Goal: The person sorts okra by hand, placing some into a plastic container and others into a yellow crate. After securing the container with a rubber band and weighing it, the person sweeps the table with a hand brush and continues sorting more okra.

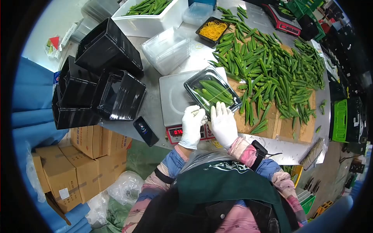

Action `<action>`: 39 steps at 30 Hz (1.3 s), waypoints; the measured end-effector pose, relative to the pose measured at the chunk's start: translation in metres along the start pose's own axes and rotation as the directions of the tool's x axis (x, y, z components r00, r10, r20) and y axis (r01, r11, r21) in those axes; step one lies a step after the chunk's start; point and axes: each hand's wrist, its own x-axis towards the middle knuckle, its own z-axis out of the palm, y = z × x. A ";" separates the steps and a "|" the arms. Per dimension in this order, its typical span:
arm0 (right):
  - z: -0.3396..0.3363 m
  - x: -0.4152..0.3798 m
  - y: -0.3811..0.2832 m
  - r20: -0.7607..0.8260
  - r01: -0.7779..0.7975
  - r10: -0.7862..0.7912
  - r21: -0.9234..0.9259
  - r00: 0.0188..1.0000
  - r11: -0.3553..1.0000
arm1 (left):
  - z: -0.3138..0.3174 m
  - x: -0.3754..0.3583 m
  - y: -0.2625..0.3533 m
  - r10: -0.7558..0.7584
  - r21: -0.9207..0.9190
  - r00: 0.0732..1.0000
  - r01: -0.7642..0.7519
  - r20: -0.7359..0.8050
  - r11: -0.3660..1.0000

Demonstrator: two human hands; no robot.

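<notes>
Glare and my fingers obscure parts of the clear plastic lid (208, 74); beneath it, ridged green okra (216, 88) lie in a black tray (189, 89), tilted over the right side of the scale (171, 93), near the desk's (152, 106) front edge. My gloved left hand (192, 126) pinches closed, its grip hidden; my right hand (223, 125) lies open.

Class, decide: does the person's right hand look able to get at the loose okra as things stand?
Probably yes: the loose okra lies near the right hand, and nothing visible bars the way. Its fingers rest on the packed tray, so they would likely lift off first.
</notes>
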 end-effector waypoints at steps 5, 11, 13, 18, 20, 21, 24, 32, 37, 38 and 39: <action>0.001 0.002 -0.001 0.055 0.073 -0.062 -0.218 0.997 0.973 | 0.013 -0.004 0.003 -0.004 -0.018 0.998 0.003 -0.063 1.000; -0.002 0.005 0.008 0.101 0.164 -0.145 -0.216 0.984 0.963 | 0.007 0.000 0.004 -0.010 0.046 1.000 0.009 0.026 0.999; -0.001 0.004 0.013 0.114 0.196 -0.176 -0.205 0.978 0.959 | 0.003 0.001 0.003 -0.052 0.053 0.996 0.048 0.077 0.997; -0.003 0.004 0.025 0.124 0.217 -0.203 -0.111 0.971 0.970 | 0.002 0.002 0.000 -0.066 -0.008 0.980 0.068 0.187 0.998; -0.015 0.002 0.030 0.138 0.201 -0.198 -0.008 0.971 0.980 | 0.001 0.003 -0.004 -0.051 0.033 0.983 0.045 0.175 0.998; -0.020 0.001 0.033 0.146 0.191 -0.196 0.043 0.970 0.981 | 0.002 0.003 -0.006 -0.044 0.053 0.985 0.035 0.169 0.998; -0.014 -0.003 0.044 0.129 0.262 -0.261 0.010 0.956 0.965 | 0.004 0.000 -0.009 0.147 0.268 0.974 -0.190 0.173 0.945; -0.016 -0.005 0.061 0.159 0.303 -0.315 0.099 0.936 0.948 | -0.012 -0.004 0.008 0.042 0.394 0.924 -0.203 0.380 0.896; -0.016 -0.007 0.062 0.182 0.294 -0.309 0.104 0.933 0.950 | -0.023 -0.004 0.015 0.105 0.483 0.947 -0.249 0.305 0.840; -0.019 -0.007 0.061 0.190 0.294 -0.309 0.104 0.932 0.950 | -0.024 -0.003 0.011 0.086 0.412 0.976 -0.164 0.201 0.896; -0.023 -0.007 0.060 0.198 0.294 -0.309 0.104 0.930 0.950 | -0.021 -0.004 0.010 0.108 0.418 0.989 -0.142 0.105 0.897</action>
